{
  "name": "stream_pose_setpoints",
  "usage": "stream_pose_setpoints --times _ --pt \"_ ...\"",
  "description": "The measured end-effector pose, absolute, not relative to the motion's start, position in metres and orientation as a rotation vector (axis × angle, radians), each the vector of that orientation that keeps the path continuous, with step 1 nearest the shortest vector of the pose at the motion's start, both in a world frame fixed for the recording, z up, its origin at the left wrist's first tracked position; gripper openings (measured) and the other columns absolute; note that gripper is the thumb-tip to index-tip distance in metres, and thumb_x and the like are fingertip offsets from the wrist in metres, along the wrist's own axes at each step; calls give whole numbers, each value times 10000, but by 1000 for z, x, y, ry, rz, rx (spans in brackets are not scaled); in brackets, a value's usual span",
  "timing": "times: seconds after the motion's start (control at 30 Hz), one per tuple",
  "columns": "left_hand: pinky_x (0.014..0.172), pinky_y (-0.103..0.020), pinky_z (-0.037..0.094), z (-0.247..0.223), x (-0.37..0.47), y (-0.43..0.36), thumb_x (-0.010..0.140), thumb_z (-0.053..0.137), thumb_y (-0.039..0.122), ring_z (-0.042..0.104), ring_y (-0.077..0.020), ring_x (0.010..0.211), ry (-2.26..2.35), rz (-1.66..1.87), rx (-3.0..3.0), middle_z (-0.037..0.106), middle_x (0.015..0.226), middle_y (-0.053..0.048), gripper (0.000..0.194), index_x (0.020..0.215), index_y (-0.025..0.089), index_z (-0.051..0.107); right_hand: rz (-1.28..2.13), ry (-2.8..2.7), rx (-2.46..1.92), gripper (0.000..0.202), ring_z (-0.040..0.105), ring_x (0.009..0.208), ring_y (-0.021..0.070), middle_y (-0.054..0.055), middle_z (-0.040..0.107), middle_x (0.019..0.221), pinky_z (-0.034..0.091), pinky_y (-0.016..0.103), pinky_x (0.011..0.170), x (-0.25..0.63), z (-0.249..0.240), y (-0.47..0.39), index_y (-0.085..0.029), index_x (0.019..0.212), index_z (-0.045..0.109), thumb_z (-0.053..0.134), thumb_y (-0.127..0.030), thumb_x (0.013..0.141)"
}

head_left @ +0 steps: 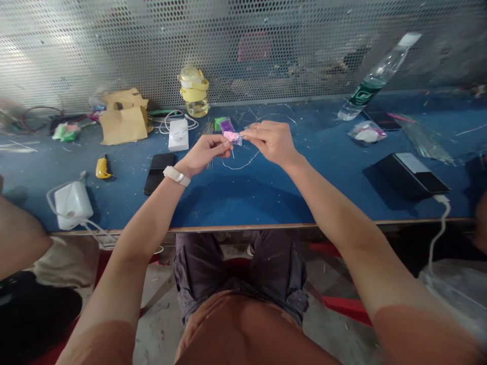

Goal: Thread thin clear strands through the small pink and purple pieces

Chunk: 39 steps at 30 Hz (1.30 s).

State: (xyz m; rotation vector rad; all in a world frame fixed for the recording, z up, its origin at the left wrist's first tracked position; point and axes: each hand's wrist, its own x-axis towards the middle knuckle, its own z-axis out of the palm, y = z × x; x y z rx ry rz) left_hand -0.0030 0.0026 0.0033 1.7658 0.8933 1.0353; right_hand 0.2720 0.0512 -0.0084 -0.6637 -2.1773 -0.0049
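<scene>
My left hand (pixel 208 153) is closed in a pinch, and a thin pale stick or wire end (pixel 233 152) juts down from its fingertips. Facing it, my right hand (pixel 271 141) is also pinched closed, with a thin strand (pixel 245 166) curving in a loop below both hands. Whether the strand is wire or thread I cannot tell for sure. Just behind the fingertips lie small packets: a pink one (pixel 231 136), a purple one (pixel 225 125) and a green one (pixel 219 123). The fingertips hide part of what they grip.
On the blue table (pixel 243 203) are a black phone (pixel 159 172), a white charger (pixel 178 135), a yellow cutter (pixel 102 168) and a white power adapter (pixel 73 204). A yellow-lidded cup (pixel 194 92), a tilted water bottle (pixel 375 81) and a dark box-like device (pixel 413 175) stand around.
</scene>
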Motion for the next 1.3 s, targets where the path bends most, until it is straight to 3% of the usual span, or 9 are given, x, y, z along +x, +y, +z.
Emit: stream_pose_setpoints --times 0.07,0.17,0.37,0.57,0.7,0.83,0.93,1.13,1.3 --pt "738 -314 639 4 -1 -1 997 950 668 741 -172 760 840 992 1677 767 835 -61 499 843 230 769 8 -2171 -661 661 751 931 250 43 828 928 552 437 919 273 -7 51 -358 1267 934 421 -771 1213" --pt "742 -311 646 7 0 -4 976 965 689 741 -167 761 823 1012 1699 773 846 -59 504 858 234 786 8 -2177 -680 651 745 931 256 44 830 926 541 439 905 273 -4 50 -359 1277 933 427 -764 1214" --pt "745 -299 611 3 1 2 1126 812 491 710 -161 738 1007 1179 1902 794 839 -67 343 914 221 814 -43 -2230 -782 664 711 1005 295 79 843 959 547 487 955 271 -1 49 -352 1305 923 385 -732 1224" --pt "827 -359 559 -10 5 4 1057 727 245 682 -218 792 1282 1199 2302 779 853 -52 199 859 246 749 -130 -2216 -824 693 692 1151 348 106 862 1102 512 604 1120 262 -2 45 -315 1382 882 360 -739 1218" --pt "831 -390 521 -13 4 4 1052 670 210 654 -248 798 1323 1159 2490 717 839 -60 211 848 259 684 -137 -2243 -795 608 678 1195 354 87 863 1113 455 668 1210 257 -1 38 -374 1412 864 408 -725 1214" --pt "860 -411 504 -12 4 3 1073 631 185 655 -257 801 1351 1120 2545 705 826 -59 239 847 257 662 -176 -2264 -786 517 678 1173 333 66 863 1096 380 704 1288 249 -3 34 -383 1317 897 448 -628 1243" --pt "925 -437 495 -12 9 0 1071 643 161 674 -271 838 1404 1140 2529 721 850 -59 227 865 253 668 -155 -2265 -816 490 700 1129 314 73 855 1072 404 653 1270 245 -6 34 -346 1233 911 448 -504 1267" --pt "918 -421 487 -19 14 2 1082 680 155 697 -285 903 1415 1162 2405 759 894 -62 198 909 248 701 85 -2300 -875 349 748 1061 292 122 836 1165 538 433 978 245 -13 36 -242 1261 864 541 -374 1237" --pt "946 -419 509 -20 9 4 1030 641 71 737 -296 1039 1377 1030 2525 827 1066 -78 216 1061 238 774 217 -2265 -862 320 726 1020 281 125 804 1159 550 407 943 242 -17 35 -220 1202 809 504 -317 1217"
